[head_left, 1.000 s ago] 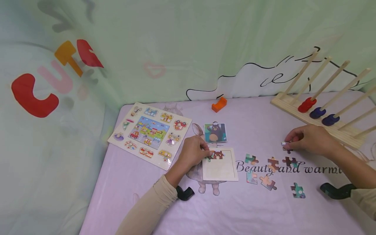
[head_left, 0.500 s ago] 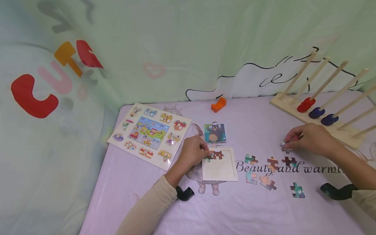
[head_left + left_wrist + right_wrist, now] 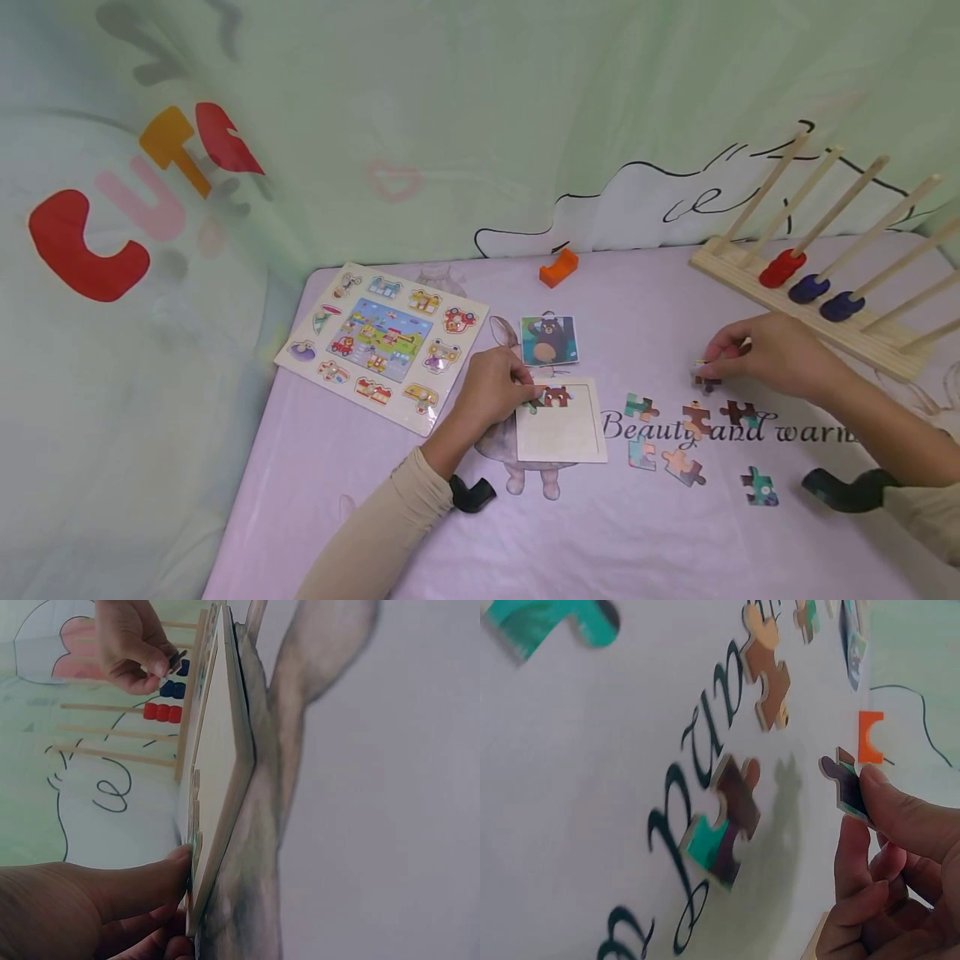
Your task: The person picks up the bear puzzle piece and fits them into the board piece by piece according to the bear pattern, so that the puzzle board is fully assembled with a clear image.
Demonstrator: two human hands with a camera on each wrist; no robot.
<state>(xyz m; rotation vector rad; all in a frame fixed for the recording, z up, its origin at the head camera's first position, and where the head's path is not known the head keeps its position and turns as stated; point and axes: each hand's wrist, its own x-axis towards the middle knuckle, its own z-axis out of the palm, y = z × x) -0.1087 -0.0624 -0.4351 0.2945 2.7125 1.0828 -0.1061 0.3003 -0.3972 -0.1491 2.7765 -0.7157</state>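
At centre, the left hand (image 3: 495, 387) pinches the upper-left corner of the wooden jigsaw tray (image 3: 562, 437); right of centre, the right hand (image 3: 768, 354) pinches a jigsaw piece (image 3: 707, 377) between thumb and fingertips, above the tablecloth (image 3: 600, 533). Around them, left to right: a vehicle puzzle board (image 3: 390, 343), bear card (image 3: 549, 340), orange block (image 3: 559, 268), loose jigsaw pieces (image 3: 696, 417) just below the right hand, and a wooden bead abacus (image 3: 810, 304). The upper-left curtain (image 3: 337, 125) reads "CUT"; the cloth, right of centre, "Beauty and warm".

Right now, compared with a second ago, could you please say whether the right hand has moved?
Yes: in the head view, the right hand has shifted left against the abacus, toward the puzzle tray.
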